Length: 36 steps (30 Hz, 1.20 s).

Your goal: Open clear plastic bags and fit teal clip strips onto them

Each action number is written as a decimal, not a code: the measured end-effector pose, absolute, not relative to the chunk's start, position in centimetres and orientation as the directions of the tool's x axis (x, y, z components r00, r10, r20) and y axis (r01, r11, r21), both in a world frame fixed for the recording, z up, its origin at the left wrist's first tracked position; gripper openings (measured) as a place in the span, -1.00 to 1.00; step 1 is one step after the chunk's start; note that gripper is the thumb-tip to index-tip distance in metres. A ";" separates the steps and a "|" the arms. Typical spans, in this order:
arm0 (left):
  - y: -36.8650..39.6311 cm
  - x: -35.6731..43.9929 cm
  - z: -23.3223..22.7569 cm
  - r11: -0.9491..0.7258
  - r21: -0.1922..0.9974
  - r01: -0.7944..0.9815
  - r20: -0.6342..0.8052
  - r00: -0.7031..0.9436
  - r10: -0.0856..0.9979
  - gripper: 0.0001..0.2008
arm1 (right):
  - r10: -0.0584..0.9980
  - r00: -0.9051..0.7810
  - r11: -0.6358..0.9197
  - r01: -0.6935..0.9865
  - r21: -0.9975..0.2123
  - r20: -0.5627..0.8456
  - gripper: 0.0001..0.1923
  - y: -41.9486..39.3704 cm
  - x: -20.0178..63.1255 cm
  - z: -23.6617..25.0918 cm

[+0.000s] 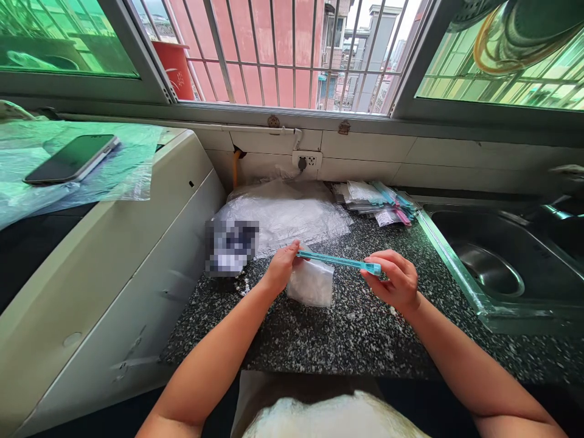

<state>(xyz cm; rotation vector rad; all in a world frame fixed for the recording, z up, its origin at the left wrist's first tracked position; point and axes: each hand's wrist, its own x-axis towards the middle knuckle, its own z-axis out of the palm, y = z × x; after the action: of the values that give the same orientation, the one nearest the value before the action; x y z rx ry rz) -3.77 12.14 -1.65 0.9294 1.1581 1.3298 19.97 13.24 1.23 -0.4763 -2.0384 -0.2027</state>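
A long, thin teal plastic stick (337,260) spans the gap between my two hands above the dark speckled counter. My left hand (283,264) is closed on its left end, thumb and fingers pinched together. At the thicker right end, my right hand (395,278) grips the stick between thumb and fingers. A small clear plastic bag (311,285) hangs or lies just below the stick, beside my left fingers. Whether the left hand also pinches the bag's top edge, I cannot tell.
Clear plastic sheeting (292,213) lies behind my hands, near a blurred-out item (232,246). Several bagged teal and pink sticks (378,201) are piled at the back. The steel sink (483,261) is on the right; a white appliance (137,261) with a phone (73,159) stands left.
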 end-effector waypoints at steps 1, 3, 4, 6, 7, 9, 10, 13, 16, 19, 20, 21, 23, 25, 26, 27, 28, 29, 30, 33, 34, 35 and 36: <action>12.2 -3.8 -1.6 0.065 0.972 -0.226 -0.092 -0.111 0.990 -0.53 | 0.253 -0.429 0.907 0.418 -0.058 0.867 -0.72 13.2 20.0 1.2; 12.2 -3.8 -1.6 0.069 0.971 -0.228 -0.099 -0.119 0.988 -0.54 | 0.258 -0.423 0.905 0.421 -0.064 0.869 -0.71 13.3 20.0 1.2; 12.2 -3.8 -1.5 0.073 0.970 -0.230 -0.104 -0.122 0.987 -0.54 | 0.259 -0.418 0.905 0.420 -0.067 0.871 -0.71 13.3 20.1 1.2; 12.2 -3.9 -1.5 0.079 0.968 -0.238 -0.112 -0.131 0.985 -0.56 | 0.254 -0.407 0.909 0.411 -0.072 0.877 -0.73 13.4 20.1 1.2; 12.2 -3.9 -1.4 0.079 0.967 -0.243 -0.114 -0.135 0.984 -0.56 | 0.253 -0.402 0.909 0.410 -0.075 0.880 -0.73 13.5 20.1 1.2; 12.2 -3.9 -1.4 0.073 0.966 -0.248 -0.112 -0.146 0.983 -0.57 | 0.255 -0.395 0.908 0.412 -0.079 0.882 -0.75 13.6 20.2 1.2; 12.2 -3.9 -1.3 0.069 0.967 -0.247 -0.108 -0.149 0.983 -0.57 | 0.257 -0.392 0.907 0.414 -0.081 0.883 -0.76 13.7 20.2 1.1; 12.2 -4.0 -1.3 0.059 0.969 -0.239 -0.098 -0.153 0.983 -0.57 | 0.256 -0.381 0.908 0.411 -0.085 0.888 -0.77 13.9 20.4 1.0; 12.3 -4.0 -1.2 0.050 0.972 -0.229 -0.089 -0.164 0.982 -0.57 | 0.268 -0.372 0.906 0.410 -0.102 0.889 -0.77 14.1 20.5 0.8; 12.3 -4.1 -1.3 0.037 0.974 -0.222 -0.079 -0.182 0.980 -0.57 | 0.303 -0.350 0.893 0.429 -0.136 0.886 -0.80 14.2 20.6 0.8; 12.3 -4.1 -1.3 0.033 0.974 -0.223 -0.075 -0.185 0.980 -0.57 | 0.316 -0.343 0.889 0.432 -0.150 0.885 -0.81 14.3 20.6 0.7; 12.3 -4.1 -1.3 0.029 0.974 -0.226 -0.072 -0.186 0.980 -0.57 | 0.326 -0.336 0.888 0.429 -0.164 0.884 -0.82 14.3 20.6 0.7; 12.4 -4.2 -1.4 0.026 0.973 -0.230 -0.069 -0.185 0.980 -0.57 | 0.344 -0.322 0.889 0.415 -0.195 0.882 -0.83 14.4 20.6 0.7; 12.4 -4.3 -1.3 0.027 0.972 -0.233 -0.074 -0.194 0.978 -0.58 | 0.353 -0.304 0.892 0.396 -0.219 0.885 -0.83 14.5 20.6 0.6; 12.4 -4.3 -1.2 0.028 0.972 -0.235 -0.078 -0.205 0.976 -0.58 | 0.359 -0.296 0.892 0.387 -0.232 0.885 -0.83 14.6 20.6 0.6; 12.3 -4.3 -1.1 0.031 0.971 -0.237 -0.084 -0.216 0.973 -0.58 | 0.366 -0.291 0.892 0.381 -0.244 0.884 -0.82 14.6 20.6 0.5; 12.3 -4.3 -1.0 0.034 0.970 -0.241 -0.090 -0.227 0.970 -0.58 | 0.375 -0.290 0.891 0.376 -0.255 0.881 -0.82 14.7 20.7 0.5; 12.3 -4.3 -0.9 0.036 0.968 -0.248 -0.096 -0.236 0.967 -0.59 | 0.386 -0.290 0.888 0.374 -0.267 0.876 -0.81 14.7 20.7 0.4; 12.3 -4.3 -0.8 0.036 0.967 -0.254 -0.100 -0.242 0.965 -0.59 | 0.397 -0.288 0.884 0.375 -0.279 0.871 -0.82 14.7 20.7 0.4; 12.3 -4.3 -0.6 0.029 0.963 -0.267 -0.102 -0.263 0.959 -0.59 | 0.421 -0.282 0.873 0.382 -0.301 0.862 -0.82 14.7 20.7 0.4; 12.3 -4.3 -0.6 0.027 0.963 -0.268 -0.102 -0.271 0.957 -0.59 | 0.421 -0.282 0.873 0.382 -0.302 0.862 -0.83 14.7 20.6 0.4; 12.4 -4.3 -0.6 0.026 0.962 -0.270 -0.104 -0.277 0.955 -0.58 | 0.421 -0.281 0.874 0.382 -0.302 0.863 -0.83 14.6 20.6 0.5; 12.4 -4.4 -0.6 0.025 0.962 -0.273 -0.106 -0.283 0.953 -0.58 | 0.427 -0.278 0.871 0.383 -0.308 0.861 -0.85 14.6 20.6 0.5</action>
<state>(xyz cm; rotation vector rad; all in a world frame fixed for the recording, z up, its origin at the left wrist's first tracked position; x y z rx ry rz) -4.36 12.38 -0.59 0.8008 1.2430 1.4873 20.57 14.63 0.53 -0.6007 -1.8956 0.0478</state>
